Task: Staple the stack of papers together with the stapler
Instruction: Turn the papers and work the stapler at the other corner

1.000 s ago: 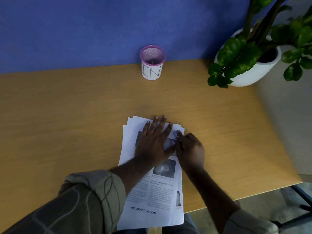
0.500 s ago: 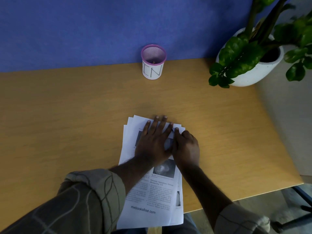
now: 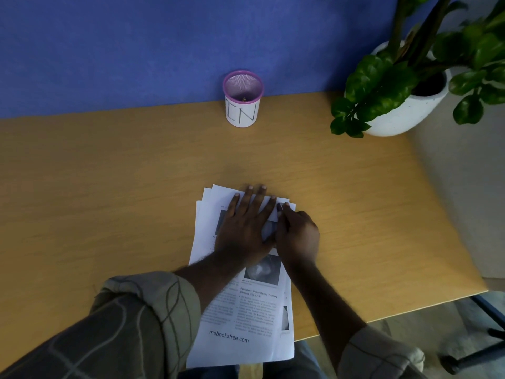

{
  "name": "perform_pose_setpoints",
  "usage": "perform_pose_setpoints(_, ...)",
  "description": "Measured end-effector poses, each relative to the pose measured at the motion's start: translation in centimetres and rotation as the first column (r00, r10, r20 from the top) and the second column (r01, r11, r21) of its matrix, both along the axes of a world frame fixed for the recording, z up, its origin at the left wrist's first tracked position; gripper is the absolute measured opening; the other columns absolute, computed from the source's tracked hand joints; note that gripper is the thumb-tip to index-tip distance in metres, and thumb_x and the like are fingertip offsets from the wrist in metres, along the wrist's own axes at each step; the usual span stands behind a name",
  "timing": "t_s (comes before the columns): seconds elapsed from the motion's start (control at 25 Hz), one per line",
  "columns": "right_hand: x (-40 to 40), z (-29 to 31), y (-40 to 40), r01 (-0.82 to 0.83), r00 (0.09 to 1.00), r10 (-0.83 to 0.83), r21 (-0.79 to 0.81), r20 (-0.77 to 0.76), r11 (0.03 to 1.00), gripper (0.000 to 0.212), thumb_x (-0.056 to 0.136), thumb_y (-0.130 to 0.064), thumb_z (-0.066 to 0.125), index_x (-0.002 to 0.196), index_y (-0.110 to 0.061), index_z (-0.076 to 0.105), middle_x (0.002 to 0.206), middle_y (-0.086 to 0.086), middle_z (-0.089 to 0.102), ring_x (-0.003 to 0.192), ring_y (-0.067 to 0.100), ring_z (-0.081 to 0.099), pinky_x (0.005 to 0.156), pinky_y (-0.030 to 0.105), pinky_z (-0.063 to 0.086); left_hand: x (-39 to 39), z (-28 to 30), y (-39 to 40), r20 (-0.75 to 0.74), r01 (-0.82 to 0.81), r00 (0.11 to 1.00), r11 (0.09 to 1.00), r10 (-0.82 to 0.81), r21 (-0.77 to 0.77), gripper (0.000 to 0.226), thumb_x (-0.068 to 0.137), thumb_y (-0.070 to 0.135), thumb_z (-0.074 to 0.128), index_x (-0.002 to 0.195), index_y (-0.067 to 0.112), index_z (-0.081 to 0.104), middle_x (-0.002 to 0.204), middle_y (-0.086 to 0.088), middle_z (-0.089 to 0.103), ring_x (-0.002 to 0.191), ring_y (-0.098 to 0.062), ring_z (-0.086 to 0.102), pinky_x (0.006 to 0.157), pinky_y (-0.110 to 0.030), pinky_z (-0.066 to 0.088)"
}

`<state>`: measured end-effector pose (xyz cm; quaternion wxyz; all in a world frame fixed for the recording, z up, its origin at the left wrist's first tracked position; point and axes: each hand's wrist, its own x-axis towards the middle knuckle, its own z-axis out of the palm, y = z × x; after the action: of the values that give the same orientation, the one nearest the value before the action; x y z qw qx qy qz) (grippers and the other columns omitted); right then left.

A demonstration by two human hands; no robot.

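A loosely fanned stack of printed papers lies on the wooden desk, its near end hanging over the front edge. My left hand presses flat on the upper part of the stack with straight, spread fingers. My right hand sits just to its right at the stack's top right corner, fingers curled around a small stapler. Only the stapler's dark tip shows past my fingers; the rest is hidden in my grip.
A pink-rimmed mesh pen cup marked "IN" stands at the back against the blue partition. A white pot with a leafy plant occupies the back right corner. The desk's right edge drops off near a chair base.
My right hand has slid a little forward and left onto the stack's top right corner, and the silver part of the stapler seen before is now covered. My left hand has stayed put.
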<state>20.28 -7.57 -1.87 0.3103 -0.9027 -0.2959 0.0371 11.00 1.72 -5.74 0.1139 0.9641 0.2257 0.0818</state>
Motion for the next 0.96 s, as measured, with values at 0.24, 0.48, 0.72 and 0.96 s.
perform_pose_setpoints(0.24, 0.0, 0.0, 0.2, 0.119, 0.983, -0.1, 0.114, -0.157, 0.986, 0.024, 0.093, -0.021, 0.06, 0.109, -0.012, 0.074, 0.088, 0.007, 0.076, 0.076, 0.022, 0.068, 0.064, 0.027, 0.047, 0.1, -0.2, -0.1, 0.0, -0.006, 1.0, 1.0, 0.006, -0.001, 0.071, 0.098, 0.062, 0.032, 0.154, 0.02, 0.032, 0.166, -0.011, 0.02, 0.154, -0.03, 0.01, 0.123, -0.053, 0.015)
perform_pose_setpoints(0.48, 0.5, -0.5, 0.2, 0.189, 0.953, -0.152, 0.121, -0.261, 0.974, 0.025, 0.093, -0.029, 0.06, 0.107, -0.016, 0.076, 0.089, 0.0, 0.077, 0.075, 0.011, 0.068, 0.061, 0.016, 0.044, 0.2, 0.0, 0.0, -0.014, -0.019, 1.0, 0.999, 0.019, -0.029, 0.073, 0.096, 0.063, 0.036, 0.155, 0.022, 0.029, 0.166, -0.009, 0.017, 0.155, -0.029, 0.008, 0.123, -0.052, 0.013)
perform_pose_setpoints(0.72, 0.9, -0.6, 0.3, 0.237, 0.922, -0.188, 0.108, -0.34, 0.965, 0.02, 0.09, -0.026, 0.063, 0.093, -0.012, 0.077, 0.076, 0.002, 0.073, 0.066, 0.003, 0.053, 0.052, 0.004, 0.033, 0.2, 0.2, 0.1, -0.04, -0.021, 0.999, 0.998, 0.019, -0.057, 0.074, 0.095, 0.063, 0.037, 0.156, 0.023, 0.025, 0.167, -0.007, 0.013, 0.155, -0.027, 0.003, 0.125, -0.051, 0.009)
perform_pose_setpoints(0.96, 1.5, -0.5, 0.6, 0.321, 0.848, -0.219, 0.139, -0.483, 0.937, 0.014, 0.085, -0.023, 0.067, 0.086, -0.014, 0.078, 0.067, -0.004, 0.068, 0.059, 0.005, 0.052, 0.06, 0.024, 0.041, 0.3, 0.4, 0.1, -0.075, -0.027, 0.997, 0.997, 0.021, -0.076, 0.075, 0.094, 0.065, 0.035, 0.156, 0.025, 0.022, 0.168, -0.006, 0.009, 0.155, -0.026, 0.0, 0.125, -0.05, 0.007)
